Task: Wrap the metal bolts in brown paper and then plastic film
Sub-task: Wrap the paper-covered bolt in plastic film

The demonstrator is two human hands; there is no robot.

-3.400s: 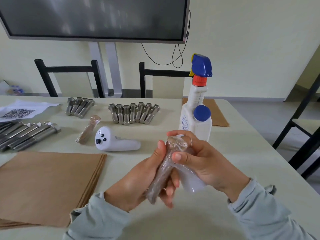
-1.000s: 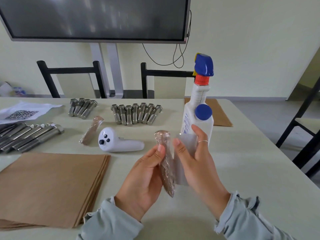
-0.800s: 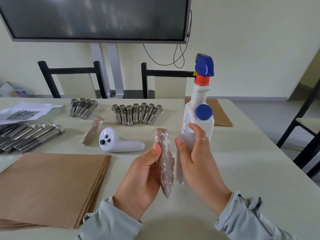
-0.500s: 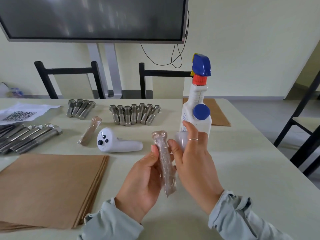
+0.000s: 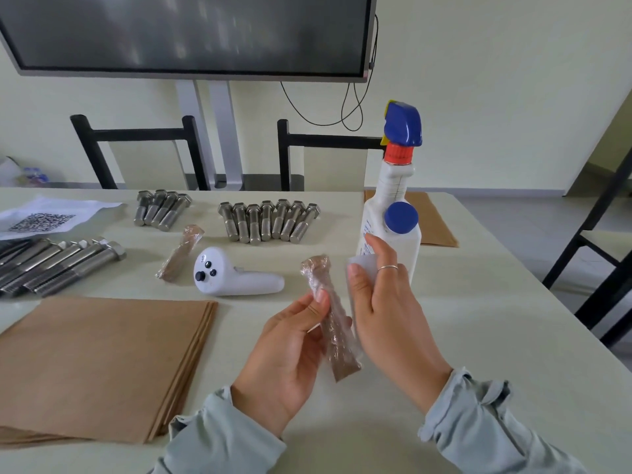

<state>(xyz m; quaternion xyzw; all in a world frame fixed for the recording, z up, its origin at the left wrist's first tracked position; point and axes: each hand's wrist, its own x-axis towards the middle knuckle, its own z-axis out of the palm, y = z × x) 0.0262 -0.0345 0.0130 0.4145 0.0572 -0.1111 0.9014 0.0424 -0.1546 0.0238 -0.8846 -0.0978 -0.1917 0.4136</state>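
Wrapped bolt (image 5: 331, 319) held above table (image 5: 478, 336), between both hands. Long axis near upright, tilted: head end up and slightly left, shank end down and right toward the wearer. Pinched at mid-length by left hand (image 5: 290, 350), thumb in front, fingers curled behind. Right hand (image 5: 386, 313) just beside its right flank, fingers fairly straight, holding a pale film roll (image 5: 359, 265); exact contact with the bolt unclear. Left hand nearer, bearing the load. Judged: film stage almost complete. Second wrapped bolt (image 5: 180, 252) lying flat, well left, beside white controller (image 5: 232, 278).
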